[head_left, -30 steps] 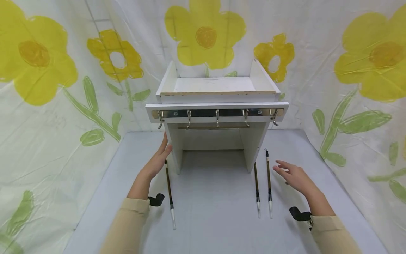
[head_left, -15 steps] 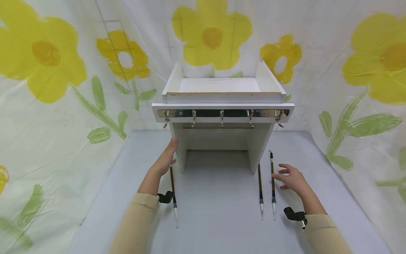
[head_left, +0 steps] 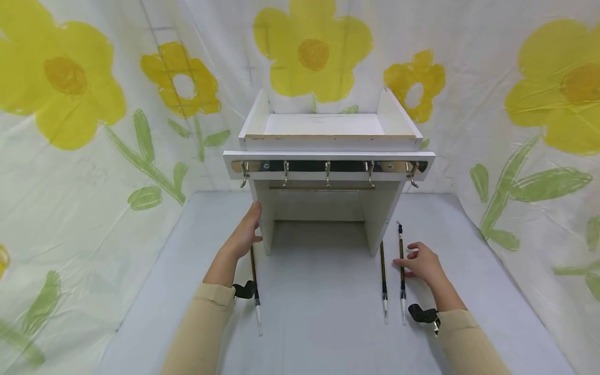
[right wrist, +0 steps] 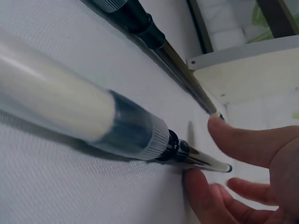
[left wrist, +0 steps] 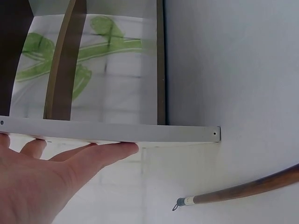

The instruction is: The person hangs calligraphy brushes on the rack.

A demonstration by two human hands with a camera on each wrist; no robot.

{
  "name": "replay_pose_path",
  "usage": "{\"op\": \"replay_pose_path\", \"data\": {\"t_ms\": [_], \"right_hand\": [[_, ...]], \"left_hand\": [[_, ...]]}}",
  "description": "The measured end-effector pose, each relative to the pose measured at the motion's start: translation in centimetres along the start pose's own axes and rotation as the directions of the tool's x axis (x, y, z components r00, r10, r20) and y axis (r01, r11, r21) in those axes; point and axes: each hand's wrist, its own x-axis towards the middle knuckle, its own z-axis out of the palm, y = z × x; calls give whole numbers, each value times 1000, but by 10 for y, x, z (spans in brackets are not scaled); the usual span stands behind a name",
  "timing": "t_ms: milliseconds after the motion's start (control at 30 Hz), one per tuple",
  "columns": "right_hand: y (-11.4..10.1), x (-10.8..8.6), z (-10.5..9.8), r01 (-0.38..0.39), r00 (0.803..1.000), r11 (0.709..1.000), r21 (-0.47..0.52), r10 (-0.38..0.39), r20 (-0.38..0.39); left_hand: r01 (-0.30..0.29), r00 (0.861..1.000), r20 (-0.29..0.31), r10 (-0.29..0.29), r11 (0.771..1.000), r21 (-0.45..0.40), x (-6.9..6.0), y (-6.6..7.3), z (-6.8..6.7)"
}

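Observation:
A white shelf with a row of metal hooks [head_left: 328,165] stands at the middle of the table. My left hand [head_left: 244,233] rests against its left side panel; in the left wrist view the fingers [left wrist: 107,153] lie nearly straight along the panel. My right hand [head_left: 423,264] is at the outer of two writing brushes right of the shelf. This brush [head_left: 401,281] passes between thumb and fingers, which stand apart around it in the right wrist view. Its clear-capped tip [right wrist: 56,93] points toward me. The inner brush [head_left: 384,276] lies close by, untouched.
A third brush [head_left: 255,281] lies left of the shelf, partly behind my left wrist. The pale table [head_left: 328,323] reaches back to a white curtain [head_left: 469,94] with yellow flowers.
My right hand has moved left and slightly down onto the outer brush. My left hand has shifted its hold on the side panel. The view has turned slightly left.

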Motion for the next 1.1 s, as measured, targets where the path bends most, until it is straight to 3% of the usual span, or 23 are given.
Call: {"op": "replay_pose_path", "data": {"t_ms": [233,733,900,1100], "right_hand": [[-5,0,1,-11,1000,1000,-8,11,13],[-9,-6,-11,33,996,992,120,-42,76],[-18,-15,-16,86,994,976,200,-98,48],[-32,-30,-27,173,985,953,250,-169,-37]], "left_hand": [[5,1000,-6,-5,1000,9,0,-1,0],[25,1000,-12,-25,1000,5,-1,-2,0],[18,1000,-8,-18,1000,8,1,-3,0],[10,1000,4,-10,1000,-5,1,-2,0]]}}
